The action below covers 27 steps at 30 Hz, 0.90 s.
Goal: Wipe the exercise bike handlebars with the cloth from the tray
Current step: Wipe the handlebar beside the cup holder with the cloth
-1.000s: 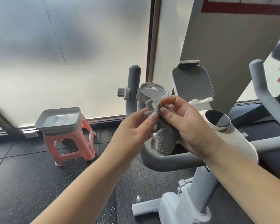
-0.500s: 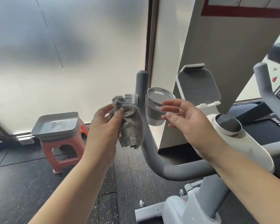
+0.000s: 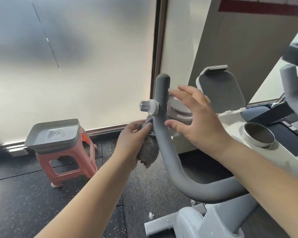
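the soft, light cloth (image 3: 147,148) is held bunched in the left hand (image 3: 132,140) against the handlebar (image 3: 162,134), judged pliable; right hand (image 3: 194,121) fingers spread, empty.

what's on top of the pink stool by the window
A grey tray sits on the pink stool. It holds no cloth; only a faint label-like patch shows on its floor. The tray covers the stool's seat, so that surface is hidden.
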Motion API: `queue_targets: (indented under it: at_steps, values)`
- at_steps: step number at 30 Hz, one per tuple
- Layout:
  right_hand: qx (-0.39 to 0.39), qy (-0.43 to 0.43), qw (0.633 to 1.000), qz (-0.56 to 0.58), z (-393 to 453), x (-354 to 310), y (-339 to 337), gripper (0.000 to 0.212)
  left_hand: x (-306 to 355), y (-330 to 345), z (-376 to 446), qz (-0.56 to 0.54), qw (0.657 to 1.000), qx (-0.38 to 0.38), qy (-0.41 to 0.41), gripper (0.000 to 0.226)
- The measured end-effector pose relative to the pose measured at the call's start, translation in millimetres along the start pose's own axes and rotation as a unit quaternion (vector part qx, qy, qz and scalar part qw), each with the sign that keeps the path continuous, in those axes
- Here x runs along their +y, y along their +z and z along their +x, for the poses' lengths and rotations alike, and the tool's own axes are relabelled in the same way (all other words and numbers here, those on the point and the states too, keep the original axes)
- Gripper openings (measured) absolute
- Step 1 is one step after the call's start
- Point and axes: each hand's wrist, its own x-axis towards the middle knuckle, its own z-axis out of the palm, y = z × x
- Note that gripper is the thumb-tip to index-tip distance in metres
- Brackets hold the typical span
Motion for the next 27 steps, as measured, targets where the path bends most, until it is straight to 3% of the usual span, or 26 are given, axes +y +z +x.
queue_targets:
  at_steps: [6,13,18,27]
  values:
    - [-0.052,-0.038,0.996,-0.064,14,-1,6,0.087,-8,-7,5,-0.09,0.988,-0.112,-0.047,0.032]
    - [-0.069,-0.041,0.997,-0.019,11,6,8,0.09,-9,-26,-17,-0.027,0.992,-0.116,-0.043,0.027]
    - [-0.098,-0.041,0.994,-0.004,12,7,5,0.094,7,-13,10,-0.077,0.995,-0.063,-0.026,0.029]
    - [-0.115,0.005,0.993,0.0,-7,6,4,0.087,-25,-14,-24,-0.113,0.98,-0.151,-0.069,0.025]
